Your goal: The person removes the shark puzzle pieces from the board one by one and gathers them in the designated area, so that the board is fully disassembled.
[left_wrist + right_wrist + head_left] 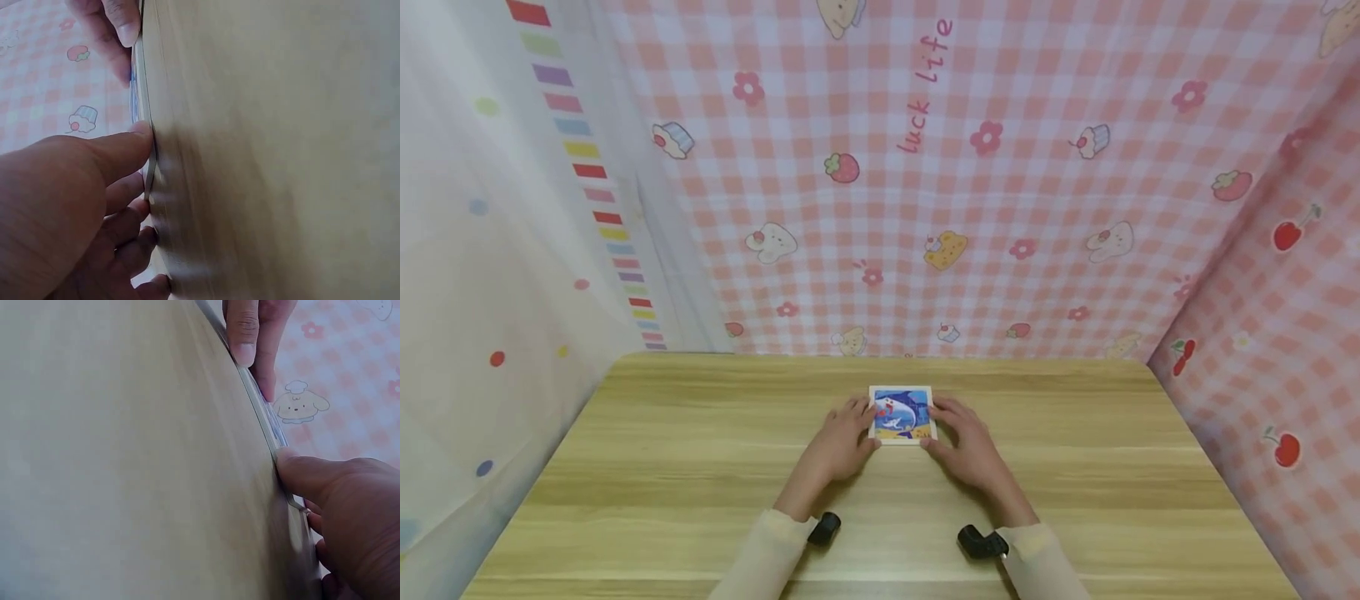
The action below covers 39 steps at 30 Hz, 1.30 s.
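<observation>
A small square picture board (903, 414) with a white border lies flat on the wooden table, a blue and white shark-like sea animal printed on it. At its left side is my left hand (838, 442), thumb on the near left corner and fingers along the side edge. My right hand (968, 443) grips the opposite side the same way, its thumb at the near right corner. In the left wrist view the thumb (122, 150) presses the board's thin edge; the right wrist view shows the right thumb (312, 475) on that edge too. The board's underside is hidden.
The wooden table (662, 483) reaches to a pink checked cloth (887, 208) at the back. Another checked cloth (1300, 333) hangs at the right, and a white dotted cloth (490, 292) at the left. Black wrist devices (982, 542) sit at both cuffs.
</observation>
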Each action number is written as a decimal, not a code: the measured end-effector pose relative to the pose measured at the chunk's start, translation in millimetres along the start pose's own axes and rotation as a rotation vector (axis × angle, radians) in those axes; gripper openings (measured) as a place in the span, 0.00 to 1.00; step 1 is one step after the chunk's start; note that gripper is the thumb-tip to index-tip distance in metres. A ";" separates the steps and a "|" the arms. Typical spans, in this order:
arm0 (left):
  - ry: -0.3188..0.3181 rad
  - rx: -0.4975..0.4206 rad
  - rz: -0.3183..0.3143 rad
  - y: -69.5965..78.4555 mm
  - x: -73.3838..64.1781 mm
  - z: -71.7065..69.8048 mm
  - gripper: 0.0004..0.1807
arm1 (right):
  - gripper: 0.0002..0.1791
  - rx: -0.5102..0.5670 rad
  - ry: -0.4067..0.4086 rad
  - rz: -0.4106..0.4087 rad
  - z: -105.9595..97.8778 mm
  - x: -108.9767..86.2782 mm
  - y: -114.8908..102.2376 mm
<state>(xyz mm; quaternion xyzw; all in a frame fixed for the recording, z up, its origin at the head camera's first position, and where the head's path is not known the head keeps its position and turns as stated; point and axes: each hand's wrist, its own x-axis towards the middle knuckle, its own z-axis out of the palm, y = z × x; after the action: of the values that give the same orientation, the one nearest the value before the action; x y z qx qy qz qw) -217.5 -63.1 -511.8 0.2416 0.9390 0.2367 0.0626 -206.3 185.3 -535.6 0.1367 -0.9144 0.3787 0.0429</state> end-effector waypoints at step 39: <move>0.057 -0.100 -0.025 18.0 -60.6 13.4 0.35 | 0.32 0.006 0.004 0.037 1.9 -58.2 -15.2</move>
<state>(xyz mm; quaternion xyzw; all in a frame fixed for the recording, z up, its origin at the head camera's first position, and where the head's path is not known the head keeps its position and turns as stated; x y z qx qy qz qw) -153.8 -73.0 -514.8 0.2195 0.9304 0.2892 0.0505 -146.2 186.4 -537.1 0.1193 -0.9154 0.3827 0.0373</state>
